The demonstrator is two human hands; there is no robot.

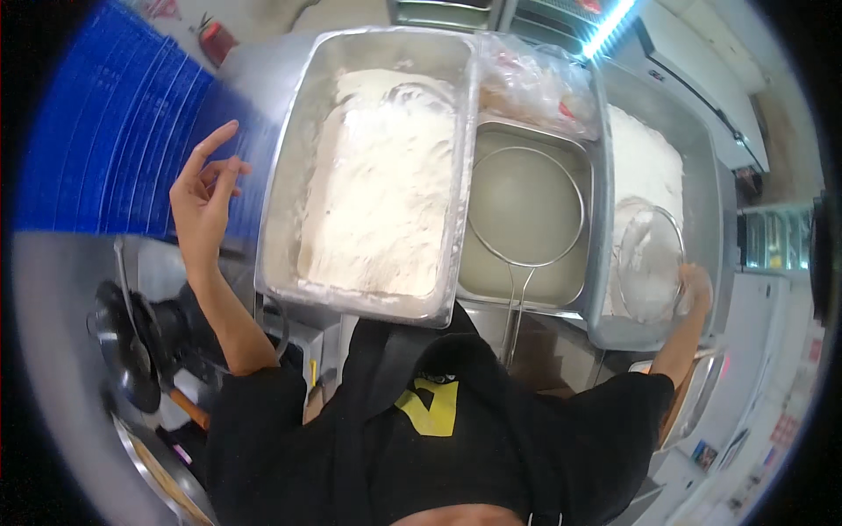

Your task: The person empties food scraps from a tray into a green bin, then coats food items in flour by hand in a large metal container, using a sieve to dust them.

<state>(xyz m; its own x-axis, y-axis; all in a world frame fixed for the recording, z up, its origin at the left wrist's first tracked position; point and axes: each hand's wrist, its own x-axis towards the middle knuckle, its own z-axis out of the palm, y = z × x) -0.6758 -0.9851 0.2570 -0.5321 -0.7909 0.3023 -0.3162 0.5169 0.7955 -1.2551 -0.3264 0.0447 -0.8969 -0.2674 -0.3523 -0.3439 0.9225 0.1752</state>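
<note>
My left hand [207,197] is raised in the air left of a large metal tray [274,219] of white flour [381,193]. Its index finger stretches out, the other fingers curl loosely, and nothing is in it. At the right, my right hand [695,285] closes on the edge of a round mesh strainer [651,263]; whether it grips rim or handle is hard to tell. That strainer rests over a deep grey tub [702,188] of white flour [647,158]. Between the two flour containers, a second round strainer [526,206] lies in or over a metal pan of cloudy liquid [561,280], its wire handle pointing toward me.
Behind the pan lies a clear plastic bag [535,83] with brownish contents. Stacked blue crates [114,131] stand at the left. Dark pans [127,351] sit at lower left, above a round metal dish [167,473]. A red fire extinguisher [215,42] is at far left.
</note>
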